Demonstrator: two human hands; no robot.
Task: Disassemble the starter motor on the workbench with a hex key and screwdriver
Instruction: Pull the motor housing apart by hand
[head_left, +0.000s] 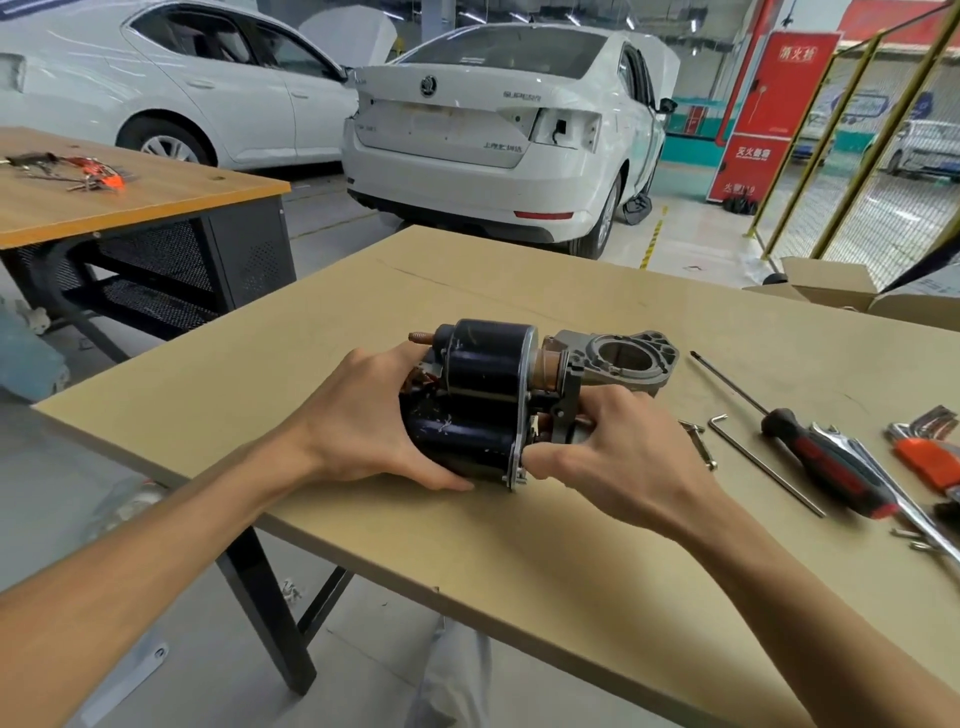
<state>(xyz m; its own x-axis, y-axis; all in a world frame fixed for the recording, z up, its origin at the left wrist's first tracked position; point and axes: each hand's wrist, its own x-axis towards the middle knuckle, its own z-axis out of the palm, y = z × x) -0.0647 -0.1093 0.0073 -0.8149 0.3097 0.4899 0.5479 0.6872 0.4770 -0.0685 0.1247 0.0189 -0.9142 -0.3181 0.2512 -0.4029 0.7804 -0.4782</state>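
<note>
The black two-cylinder starter motor (483, 400), with its grey cast-metal nose housing (623, 364) pointing away to the right, lies on its side near the middle of the tan board-covered table (519, 545). Both hands grip it. The left hand (363, 421) wraps the rear of the lower black cylinder: its thumb lies along the underside near the table surface, and its fingers (410, 358) curl over the back end, where copper-coloured parts show just beside them. A threaded copper stud (418, 336) sticks out of the upper cylinder just above those fingers. The right hand (618, 452) holds the front part: its thumb (540, 460) presses against the silver plate at the lower cylinder's front end, and its curled fingers (602, 405) close on the grey bracket behind the nose housing.

To the right of the motor, apart from it, lie a short bolt (698, 441), a thin L-shaped steel hex key (763, 462), a long screwdriver with a black-and-red handle (826, 462), a chrome spanner (883, 483) and an orange-cased folding key set (930, 457).
</note>
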